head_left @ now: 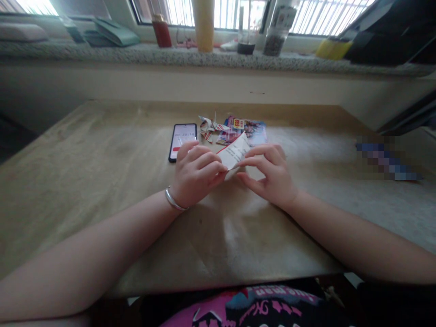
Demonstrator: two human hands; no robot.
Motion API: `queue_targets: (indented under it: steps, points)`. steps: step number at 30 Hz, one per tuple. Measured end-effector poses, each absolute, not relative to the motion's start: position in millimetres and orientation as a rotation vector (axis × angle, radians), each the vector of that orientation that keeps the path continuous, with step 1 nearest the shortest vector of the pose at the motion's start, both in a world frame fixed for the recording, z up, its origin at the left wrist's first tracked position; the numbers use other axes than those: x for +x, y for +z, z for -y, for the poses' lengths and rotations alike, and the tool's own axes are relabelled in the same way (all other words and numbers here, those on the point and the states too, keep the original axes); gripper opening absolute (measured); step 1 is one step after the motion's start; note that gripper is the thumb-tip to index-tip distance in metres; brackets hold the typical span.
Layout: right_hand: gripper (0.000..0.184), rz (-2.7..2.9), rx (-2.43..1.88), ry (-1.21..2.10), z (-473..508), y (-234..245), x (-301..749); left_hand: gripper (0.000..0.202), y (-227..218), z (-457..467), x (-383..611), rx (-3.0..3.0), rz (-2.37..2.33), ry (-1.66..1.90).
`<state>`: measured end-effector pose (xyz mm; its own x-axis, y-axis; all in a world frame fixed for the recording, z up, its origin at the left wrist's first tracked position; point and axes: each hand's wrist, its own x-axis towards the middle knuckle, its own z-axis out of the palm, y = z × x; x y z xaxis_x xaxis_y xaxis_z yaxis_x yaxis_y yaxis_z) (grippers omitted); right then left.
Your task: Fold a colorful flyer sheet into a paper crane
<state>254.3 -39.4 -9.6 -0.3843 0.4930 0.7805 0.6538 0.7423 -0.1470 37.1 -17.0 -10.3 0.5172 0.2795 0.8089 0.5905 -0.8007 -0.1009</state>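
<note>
White printed paper (235, 153) sits mid-frame, long axis slanting toward the upper right, between the left hand (199, 170), which pinches its lower-left end, and the right hand (270, 175), equally close, touching its right edge, grip unclear.

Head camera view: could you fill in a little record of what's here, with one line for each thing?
left hand: pinches the printed white paper; left hand wears a silver bangle at the wrist
right hand: fingertips at the paper's right side; firmness of grip unclear
phone: screen lit, partly hidden by the left hand
red-and-white paper pieces: beside the phone
colourful printed item: yellow label
windowsill: tall yellow cylinder, among other things
</note>
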Motion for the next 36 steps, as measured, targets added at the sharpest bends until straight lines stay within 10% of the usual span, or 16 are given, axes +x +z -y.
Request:
queue_targets:
  steps: [36]
  points:
    - [0.006,2.083,-0.918,-0.332,34.8,-14.1,252.0,0.014,-9.2,15.6,40.1,-2.543,0.672,-1.155]
